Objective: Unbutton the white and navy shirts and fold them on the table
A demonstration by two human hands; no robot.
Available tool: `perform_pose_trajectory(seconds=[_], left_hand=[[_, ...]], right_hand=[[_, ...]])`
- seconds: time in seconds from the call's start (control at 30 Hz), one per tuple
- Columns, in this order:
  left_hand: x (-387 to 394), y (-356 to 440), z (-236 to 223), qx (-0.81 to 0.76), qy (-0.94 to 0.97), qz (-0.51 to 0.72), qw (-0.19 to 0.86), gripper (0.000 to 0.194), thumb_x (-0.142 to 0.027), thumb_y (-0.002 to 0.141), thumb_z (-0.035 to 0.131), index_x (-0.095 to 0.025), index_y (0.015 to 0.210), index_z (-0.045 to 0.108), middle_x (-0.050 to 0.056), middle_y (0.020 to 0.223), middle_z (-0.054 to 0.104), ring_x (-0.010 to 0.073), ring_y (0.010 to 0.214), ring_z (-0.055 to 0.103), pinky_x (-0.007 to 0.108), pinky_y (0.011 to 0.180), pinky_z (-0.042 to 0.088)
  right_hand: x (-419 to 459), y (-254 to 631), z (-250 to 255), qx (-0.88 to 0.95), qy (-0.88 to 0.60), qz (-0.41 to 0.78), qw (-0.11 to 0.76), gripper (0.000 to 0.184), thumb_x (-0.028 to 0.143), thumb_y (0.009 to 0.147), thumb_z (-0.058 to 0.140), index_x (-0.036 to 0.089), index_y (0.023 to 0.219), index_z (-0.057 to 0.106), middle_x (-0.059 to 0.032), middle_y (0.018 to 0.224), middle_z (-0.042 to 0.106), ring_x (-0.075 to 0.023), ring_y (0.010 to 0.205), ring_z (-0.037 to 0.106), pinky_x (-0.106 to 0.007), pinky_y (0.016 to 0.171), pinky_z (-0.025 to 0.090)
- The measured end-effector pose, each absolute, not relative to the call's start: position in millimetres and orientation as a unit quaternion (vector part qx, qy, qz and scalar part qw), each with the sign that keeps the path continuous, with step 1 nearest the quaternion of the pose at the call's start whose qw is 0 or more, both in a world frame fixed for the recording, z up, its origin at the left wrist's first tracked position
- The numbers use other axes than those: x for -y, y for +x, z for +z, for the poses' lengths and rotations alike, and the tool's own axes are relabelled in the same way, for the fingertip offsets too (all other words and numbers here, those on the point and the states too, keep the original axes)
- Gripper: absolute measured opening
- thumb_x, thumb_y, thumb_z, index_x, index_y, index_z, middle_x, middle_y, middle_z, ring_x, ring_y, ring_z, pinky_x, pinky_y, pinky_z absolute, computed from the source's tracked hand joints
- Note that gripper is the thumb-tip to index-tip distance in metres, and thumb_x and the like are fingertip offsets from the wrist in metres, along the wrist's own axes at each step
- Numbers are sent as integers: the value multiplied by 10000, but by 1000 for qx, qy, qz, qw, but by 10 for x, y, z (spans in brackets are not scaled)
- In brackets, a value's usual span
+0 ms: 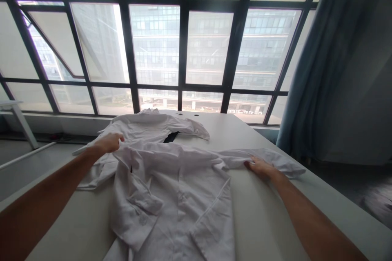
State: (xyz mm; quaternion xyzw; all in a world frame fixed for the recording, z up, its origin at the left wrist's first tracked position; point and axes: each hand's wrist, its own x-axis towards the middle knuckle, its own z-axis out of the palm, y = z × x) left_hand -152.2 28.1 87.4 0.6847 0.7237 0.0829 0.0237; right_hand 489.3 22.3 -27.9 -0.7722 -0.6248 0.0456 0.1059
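Note:
A white button shirt (177, 187) lies spread on a white table (263, 212), its collar end away from me. My left hand (108, 142) is closed on the shirt's left shoulder or sleeve cloth. My right hand (260, 167) pinches the right sleeve (275, 161), which stretches out to the right across the table. A second white garment (153, 126) lies crumpled behind the shirt, with a dark patch (170, 137) showing between the two.
A large grid window (183, 49) fills the wall beyond the table. A grey-blue curtain (330, 69) hangs at the right. The table's right edge (337, 200) drops to a dark floor. A white table leg (21, 122) stands at the far left.

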Motion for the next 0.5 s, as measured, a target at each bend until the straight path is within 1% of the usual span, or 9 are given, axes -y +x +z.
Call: perform_pose_trajectory(seconds=[0.07,0.1,0.17,0.2,0.27,0.33,0.4,0.43,0.5], left_hand=[[-346,-1495,899,-735,670,95,-34,310,-105,867,536,-58,1159,630,94,982,670,207,964,546,287,840,382],[-360,-1455,883,-735,670,94,-41,286,-156,907,518,-56,1151,627,108,1003,667,212,961,547,299,839,383],[-334,-1322,804,-723,686,73,-16,271,-288,920,562,-77,1054,667,94,935,680,207,886,570,286,792,396],[-290,-1234,752,-708,703,58,5,288,-350,896,609,-95,1005,685,75,890,684,202,845,579,274,764,401],[-137,-1031,654,-661,748,39,45,335,-425,828,686,-129,985,698,49,884,686,201,826,595,259,739,409],[78,-816,596,-591,801,33,88,403,-413,769,743,-151,1068,683,56,989,677,223,894,609,269,773,426],[317,-615,580,-518,848,31,107,485,-351,699,809,-179,1129,666,70,1098,650,251,996,602,295,846,433],[433,-528,577,-485,867,30,105,512,-329,668,838,-199,1132,667,72,1138,638,263,1041,589,314,890,424],[641,-392,549,-422,900,17,108,510,-323,629,877,-239,1094,685,60,1166,637,276,1090,570,352,966,388]], right_hand=[[-176,4770,-242,579,-810,18,90,513,348,913,514,59,1327,602,-283,1434,480,-490,1335,406,-657,1079,253],[-137,4653,-215,571,-816,-8,91,490,275,911,499,48,1336,589,-288,1447,462,-486,1351,384,-661,1092,222],[-18,4337,-151,614,-777,-57,128,490,135,872,484,57,1347,576,-262,1467,449,-425,1377,376,-589,1129,225],[65,4156,-114,653,-742,-54,143,493,116,868,474,112,1349,582,-202,1464,480,-346,1364,420,-494,1139,276],[271,3791,-31,774,-599,43,201,405,178,900,474,147,1266,646,-155,1323,610,-261,1165,589,-374,1029,425],[491,3478,55,842,-479,189,161,352,336,886,573,194,1183,700,-106,1157,688,-202,878,655,-314,838,509],[675,3263,128,870,-406,261,97,426,429,754,740,218,1124,731,-77,1123,686,-167,789,622,-271,744,496],[740,3199,153,874,-389,282,70,463,433,693,792,221,1101,741,-63,1084,690,-155,774,606,-252,718,480],[816,3156,172,868,-378,321,28,468,399,651,825,219,1076,751,-29,951,698,-125,722,569,-220,670,445]])
